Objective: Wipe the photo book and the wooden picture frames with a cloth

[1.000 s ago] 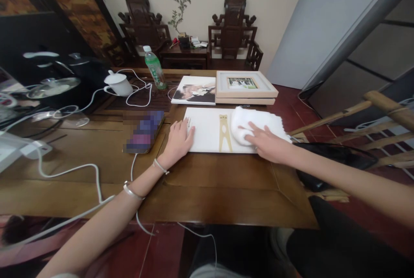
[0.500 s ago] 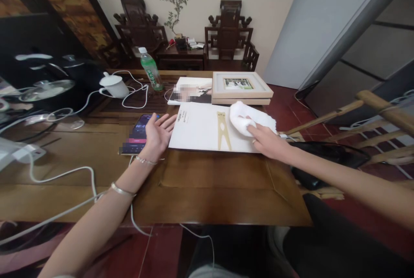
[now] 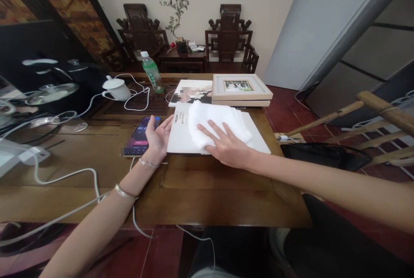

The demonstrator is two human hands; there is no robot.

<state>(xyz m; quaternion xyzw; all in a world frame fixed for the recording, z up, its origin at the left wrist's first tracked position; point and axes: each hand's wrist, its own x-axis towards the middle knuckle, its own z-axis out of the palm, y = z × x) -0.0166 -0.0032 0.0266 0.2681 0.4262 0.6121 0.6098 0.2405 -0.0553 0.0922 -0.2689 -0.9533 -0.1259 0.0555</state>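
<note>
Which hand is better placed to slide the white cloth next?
Probably the right hand: it rests on the white cloth. The left hand, palm up at the edge of the white board, is off the cloth.

Left hand [image 3: 158,138] upturned; right hand [image 3: 228,148] flat, spread

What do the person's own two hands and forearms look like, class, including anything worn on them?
The left hand and right hand are ungloved, the visible forearms sleeveless. The left wrist wears a thin silvery bracelet; above it sits a broader, smooth metallic bangle. No bracelet shows on the right.
</note>
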